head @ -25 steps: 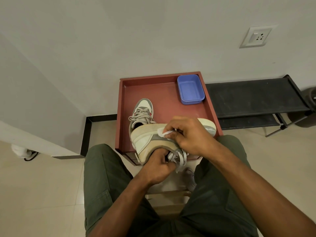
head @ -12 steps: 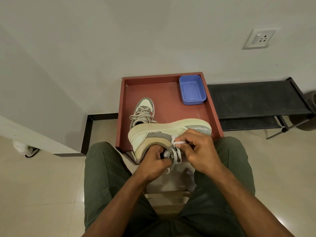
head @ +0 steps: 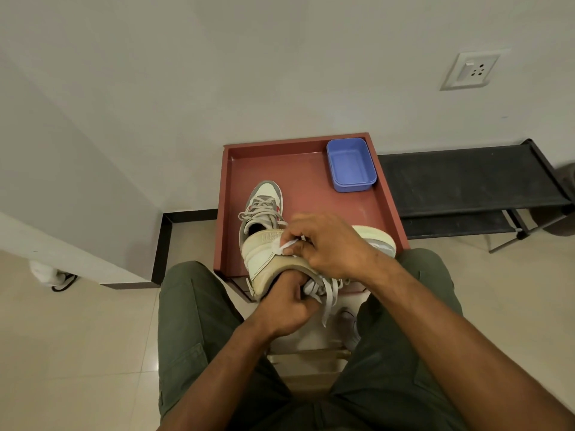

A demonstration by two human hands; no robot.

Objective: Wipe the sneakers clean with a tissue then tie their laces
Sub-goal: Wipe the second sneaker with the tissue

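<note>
Grey wall (head: 280, 57) behind everything, with a white socket (head: 471, 70) set high at the right. Pale tiled floor (head: 77, 337) below, crossed by green trousers (head: 199, 321) on both thighs. Black rack (head: 466, 185) to the right, just beside a red tray (head: 311, 181) pushed against the wall. Blue tub (head: 351, 164) parked in the tray's far right corner. One sneaker (head: 264, 206) upright on the tray floor, toe toward the wall, laces loose. Other sneaker (head: 264, 259) held on its side over the tray's near edge, sole toward the wall, laces (head: 326, 293) dangling below. Left hand (head: 286, 309) pushed into that sneaker's opening, fingers curled round the collar. Right hand (head: 329, 244) laid over the upper, fingers bent and pinching a white tissue (head: 286, 245) against the heel panel.
</note>
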